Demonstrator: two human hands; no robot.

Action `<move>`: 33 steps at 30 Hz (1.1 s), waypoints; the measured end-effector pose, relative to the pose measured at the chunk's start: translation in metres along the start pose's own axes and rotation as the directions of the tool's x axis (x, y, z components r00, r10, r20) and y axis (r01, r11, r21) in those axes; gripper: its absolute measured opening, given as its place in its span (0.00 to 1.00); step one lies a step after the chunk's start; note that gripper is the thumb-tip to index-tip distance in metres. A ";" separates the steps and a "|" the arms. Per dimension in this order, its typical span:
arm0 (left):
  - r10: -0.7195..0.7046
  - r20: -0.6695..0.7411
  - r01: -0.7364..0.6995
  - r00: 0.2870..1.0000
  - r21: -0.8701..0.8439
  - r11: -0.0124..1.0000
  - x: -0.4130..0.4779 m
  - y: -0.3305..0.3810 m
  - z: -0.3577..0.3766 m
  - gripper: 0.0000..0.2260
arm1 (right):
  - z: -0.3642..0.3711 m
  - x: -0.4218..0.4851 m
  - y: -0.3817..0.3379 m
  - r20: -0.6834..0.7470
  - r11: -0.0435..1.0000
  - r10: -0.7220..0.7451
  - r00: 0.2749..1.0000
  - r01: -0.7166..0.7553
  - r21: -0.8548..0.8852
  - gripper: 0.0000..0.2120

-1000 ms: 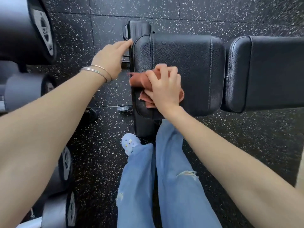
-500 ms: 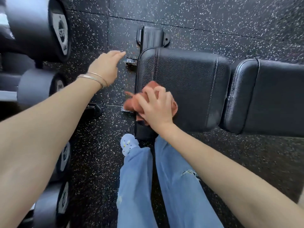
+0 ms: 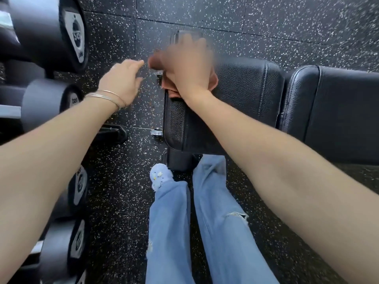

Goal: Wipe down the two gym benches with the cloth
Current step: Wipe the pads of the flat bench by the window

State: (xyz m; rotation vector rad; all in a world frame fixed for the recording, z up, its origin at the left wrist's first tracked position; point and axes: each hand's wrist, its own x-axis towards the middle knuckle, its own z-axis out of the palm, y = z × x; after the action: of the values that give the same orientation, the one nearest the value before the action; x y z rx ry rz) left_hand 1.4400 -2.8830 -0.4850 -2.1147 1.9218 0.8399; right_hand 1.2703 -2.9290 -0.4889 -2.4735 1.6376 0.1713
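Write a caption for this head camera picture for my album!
Right hand wipes the black bench with an orange cloth while the open left hand hovers beside it.

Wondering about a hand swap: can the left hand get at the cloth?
Probably yes. The left hand hangs open beside the seat pad, nothing between it and the cloth, though the right hand covers most of it.

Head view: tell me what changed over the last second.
The right hand swept the cloth along the left end of the seat pad, to the near corner, then up to the far corner. The left hand let go of that far corner and now hovers open over the floor. Unchanged: right hand on the cloth; back pad and dumbbells in place.
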 end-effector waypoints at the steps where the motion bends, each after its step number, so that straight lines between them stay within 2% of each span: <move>1: 0.001 0.000 -0.001 1.000 -0.002 1.000 -0.003 -0.001 0.001 0.22 | 0.001 -0.010 -0.002 -0.002 1.000 -0.008 1.000 0.008 -0.005 0.20; 3: 0.015 0.015 -0.015 1.000 -0.010 1.000 -0.010 -0.001 0.004 0.21 | 0.007 -0.051 -0.004 -0.027 0.996 -0.084 0.996 0.084 0.001 0.17; 5: 0.033 0.023 -0.032 0.999 -0.032 0.999 -0.014 0.002 0.006 0.21 | 0.015 -0.101 -0.001 -0.121 0.980 -0.184 0.976 0.191 0.051 0.11; 8: 0.053 0.010 -0.052 0.999 -0.094 0.994 -0.016 0.017 0.012 0.21 | 0.030 -0.167 0.013 -0.238 0.923 -0.355 0.904 0.379 0.063 0.04; 11: 0.067 -0.029 -0.071 0.997 -0.195 0.978 -0.012 0.042 0.020 0.23 | 0.041 -0.196 0.043 -0.284 0.899 -0.416 0.864 0.438 0.017 0.10; 14: 0.023 -0.088 -0.045 0.996 -0.254 0.966 -0.002 0.064 0.026 0.27 | 0.039 -0.203 0.089 -0.292 0.958 -0.235 0.927 0.272 0.091 0.14; 17: -0.031 -0.112 0.002 0.993 -0.245 0.969 0.006 0.082 0.033 0.31 | 0.030 -0.202 0.133 -0.171 0.989 -0.029 0.985 0.053 0.140 0.20; 20: -0.096 -0.119 0.061 0.988 -0.273 0.960 0.009 0.099 0.038 0.35 | 0.023 -0.194 0.146 -0.105 0.990 0.002 0.995 0.013 0.140 0.21; 22: -0.106 -0.129 0.068 0.986 -0.273 0.960 0.015 0.106 0.037 0.36 | 0.017 -0.177 0.147 -0.129 0.988 0.043 0.991 -0.023 0.150 0.18; 24: -0.079 -0.140 0.044 0.987 -0.235 0.971 0.021 0.108 0.035 0.36 | 0.012 -0.144 0.152 -0.184 0.965 0.219 0.958 -0.185 0.188 0.16; 26: -0.057 -0.154 0.026 0.986 -0.194 0.981 0.026 0.108 0.035 0.36 | 0.007 -0.100 0.163 -0.208 0.903 0.418 0.884 -0.380 0.198 0.18; 27: -0.052 -0.158 0.023 0.986 -0.181 0.983 0.027 0.108 0.036 0.36 | 0.005 -0.082 0.169 -0.196 0.876 0.473 0.859 -0.435 0.207 0.19; 28: -0.051 -0.162 0.023 0.985 -0.174 0.984 0.028 0.108 0.037 0.36 | 0.004 -0.072 0.175 -0.181 0.867 0.488 0.854 -0.450 0.212 0.19; 30: -0.061 -0.173 0.030 0.983 -0.172 0.985 0.029 0.112 0.038 0.36 | 0.007 -0.075 0.181 -0.205 0.891 0.436 0.876 -0.389 0.235 0.19; 33: -0.076 -0.164 0.049 0.983 -0.162 0.986 0.031 0.119 0.038 0.36 | 0.025 -0.135 0.175 -0.250 0.911 0.370 0.895 -0.296 0.288 0.18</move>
State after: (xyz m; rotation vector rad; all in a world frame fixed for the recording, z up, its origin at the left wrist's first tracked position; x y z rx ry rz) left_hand 1.3155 -2.9108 -0.5031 -2.3984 1.9131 0.8501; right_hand 1.0561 -2.8692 -0.5017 -2.0941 2.0608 -0.3642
